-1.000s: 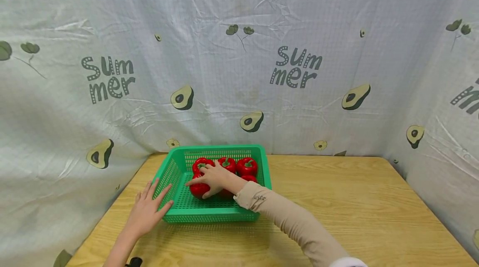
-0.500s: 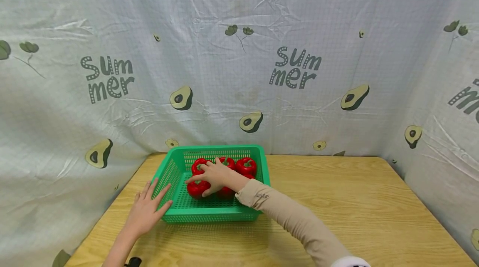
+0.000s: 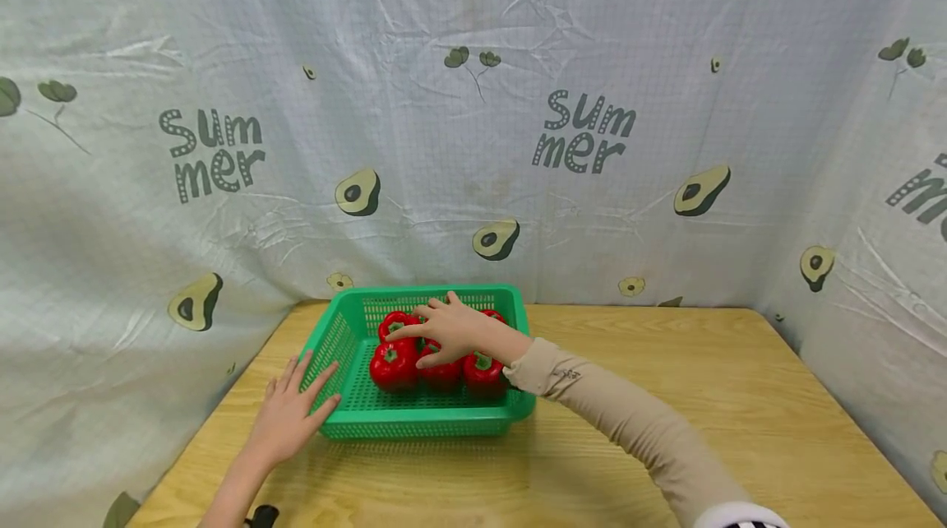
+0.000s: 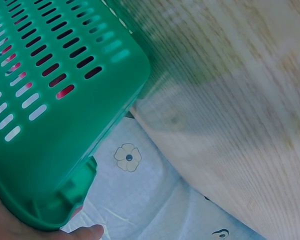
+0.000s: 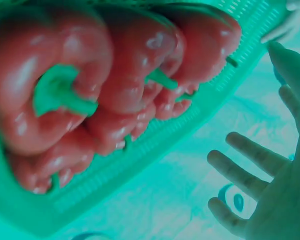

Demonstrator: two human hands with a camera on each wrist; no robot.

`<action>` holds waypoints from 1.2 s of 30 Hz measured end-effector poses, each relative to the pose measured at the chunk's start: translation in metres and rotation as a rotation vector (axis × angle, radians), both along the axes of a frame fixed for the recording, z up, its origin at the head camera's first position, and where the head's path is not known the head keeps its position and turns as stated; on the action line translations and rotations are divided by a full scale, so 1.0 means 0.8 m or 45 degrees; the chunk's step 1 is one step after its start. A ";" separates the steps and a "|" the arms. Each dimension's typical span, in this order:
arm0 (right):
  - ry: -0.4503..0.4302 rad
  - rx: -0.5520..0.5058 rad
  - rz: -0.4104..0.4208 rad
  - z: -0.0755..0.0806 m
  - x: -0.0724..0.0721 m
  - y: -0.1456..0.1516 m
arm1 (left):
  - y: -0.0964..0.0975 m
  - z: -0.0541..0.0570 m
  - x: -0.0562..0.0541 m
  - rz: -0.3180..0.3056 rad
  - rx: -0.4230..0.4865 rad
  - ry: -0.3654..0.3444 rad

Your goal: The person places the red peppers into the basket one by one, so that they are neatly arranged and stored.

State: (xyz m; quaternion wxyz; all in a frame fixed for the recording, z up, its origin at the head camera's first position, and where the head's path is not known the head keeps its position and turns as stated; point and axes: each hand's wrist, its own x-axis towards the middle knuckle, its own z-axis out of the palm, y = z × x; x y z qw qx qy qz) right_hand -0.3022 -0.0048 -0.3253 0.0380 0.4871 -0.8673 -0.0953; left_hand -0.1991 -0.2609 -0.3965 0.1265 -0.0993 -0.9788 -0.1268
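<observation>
Several red bell peppers (image 3: 394,365) sit in two rows inside a green plastic basket (image 3: 414,418). Over the back row hovers my right hand (image 3: 459,329), fingers spread and holding nothing; it hides part of that row. In the right wrist view this hand (image 5: 277,180) appears apart from the peppers (image 5: 120,60), whose green stems show. My left hand (image 3: 284,423) rests at the basket's left rim with its fingers extended. The left wrist view has part of that hand (image 4: 12,220) against the rim at the lower left, most of it out of frame.
The basket stands on a wooden table (image 3: 666,413) near its back left corner. Behind the table and at both sides hangs a pale curtain (image 3: 444,182) printed with avocados and lettering. Bare basket floor (image 3: 358,384) shows left of the peppers.
My right hand has lifted off the front-left pepper and moved right and back. That pepper shifted slightly left earlier and is now uncovered. My left hand stays at the rim.
</observation>
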 end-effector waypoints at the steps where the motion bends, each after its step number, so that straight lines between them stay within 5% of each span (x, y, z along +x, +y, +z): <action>1: -0.006 -0.013 0.003 0.002 0.001 0.007 | -0.001 0.000 0.001 -0.001 0.003 0.004; 11: -0.072 -0.115 -0.017 0.002 0.019 0.093 | -0.002 -0.001 0.004 -0.018 0.089 -0.034; 21: -0.041 -0.320 -0.016 -0.038 0.045 0.179 | -0.008 0.005 0.000 -0.126 0.375 -0.063; 36: 0.037 -0.485 -0.248 -0.093 0.082 0.259 | -0.037 0.007 0.020 -0.117 0.427 -0.123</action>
